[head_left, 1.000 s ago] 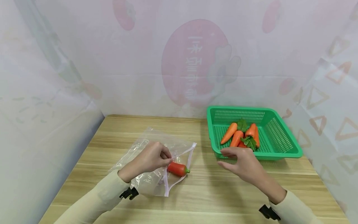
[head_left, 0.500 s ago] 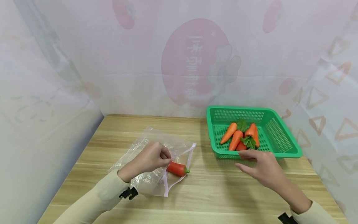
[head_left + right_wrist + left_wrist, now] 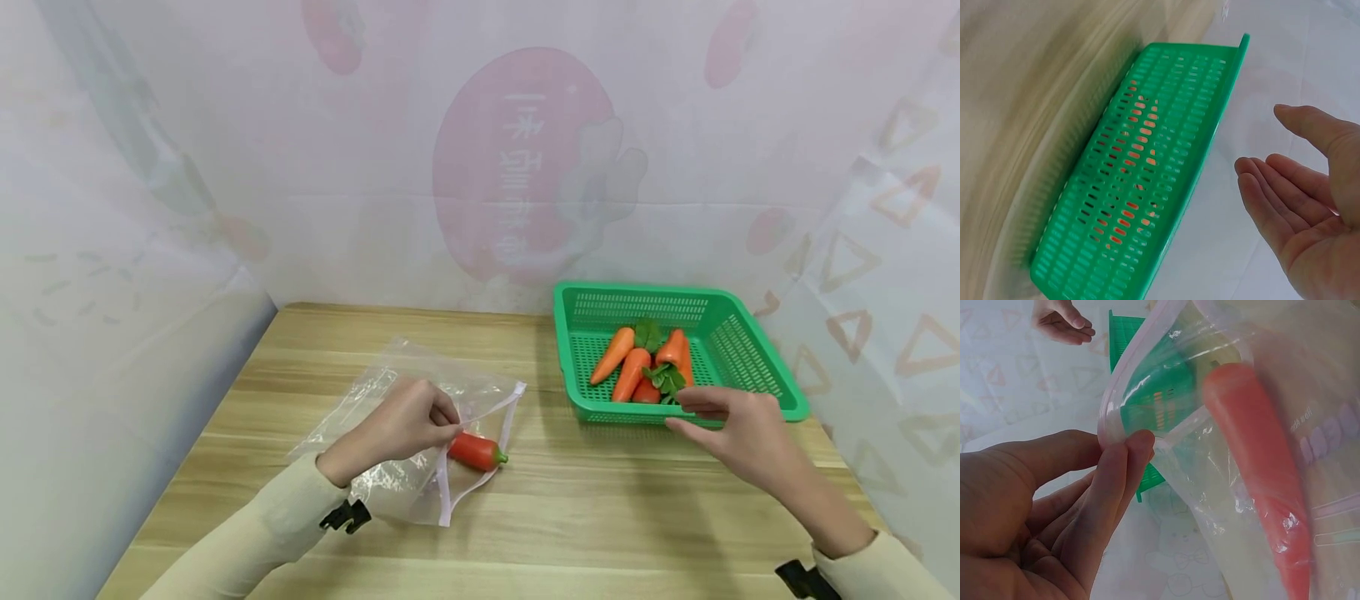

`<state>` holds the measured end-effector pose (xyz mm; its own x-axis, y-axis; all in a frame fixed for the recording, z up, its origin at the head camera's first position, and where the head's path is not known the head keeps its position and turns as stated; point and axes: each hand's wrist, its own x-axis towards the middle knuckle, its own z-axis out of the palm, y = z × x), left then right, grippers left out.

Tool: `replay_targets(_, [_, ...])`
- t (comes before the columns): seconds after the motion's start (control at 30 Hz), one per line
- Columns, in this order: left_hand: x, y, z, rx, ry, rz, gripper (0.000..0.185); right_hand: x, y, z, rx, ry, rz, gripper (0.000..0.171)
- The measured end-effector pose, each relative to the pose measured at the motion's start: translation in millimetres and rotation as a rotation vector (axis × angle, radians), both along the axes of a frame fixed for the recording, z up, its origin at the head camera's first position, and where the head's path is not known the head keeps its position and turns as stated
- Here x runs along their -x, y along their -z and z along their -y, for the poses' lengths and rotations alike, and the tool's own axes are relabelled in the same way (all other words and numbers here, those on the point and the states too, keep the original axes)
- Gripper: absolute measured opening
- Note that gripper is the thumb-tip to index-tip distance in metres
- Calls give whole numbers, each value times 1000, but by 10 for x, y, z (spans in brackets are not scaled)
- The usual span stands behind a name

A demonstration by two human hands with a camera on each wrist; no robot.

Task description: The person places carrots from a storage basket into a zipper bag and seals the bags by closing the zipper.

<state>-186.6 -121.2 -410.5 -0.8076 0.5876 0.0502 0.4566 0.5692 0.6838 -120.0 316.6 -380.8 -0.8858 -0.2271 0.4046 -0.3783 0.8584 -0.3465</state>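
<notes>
My left hand (image 3: 408, 421) pinches the pale pink zip edge of a clear zip-lock bag (image 3: 405, 371) between thumb and fingertips. Inside the bag lies a red chili pepper (image 3: 476, 452), its green stem end at the bag's mouth. The left wrist view shows the whole long pepper (image 3: 1254, 456) through the plastic. Over the near rim of a green basket (image 3: 761, 354) is my right hand (image 3: 742, 429), thumb apart from the relaxed fingers, holding nothing. In the right wrist view these fingers (image 3: 1266, 206) stand beside the basket's rim.
Several orange carrots (image 3: 613, 356) with green leaves (image 3: 648, 335), and a red vegetable (image 3: 647, 392) among them, lie in the basket's left half. The wooden table (image 3: 570, 533) meets a printed white curtain (image 3: 375, 250) at the back and sides.
My right hand has moved right along the basket's near rim, uncovering more of the carrots and red vegetable. The left hand, bag and pepper stay in place.
</notes>
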Motion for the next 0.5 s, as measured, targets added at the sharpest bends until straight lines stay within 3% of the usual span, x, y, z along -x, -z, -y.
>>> replay_targets(0.23, [-10, -24, 10, 2, 1, 2, 6, 185, -74, -165, -19, 39, 30, 29])
replay_targets(0.5, [-22, -33, 22, 3, 4, 11, 5, 420, -138, -302, -13, 111, 225, 39])
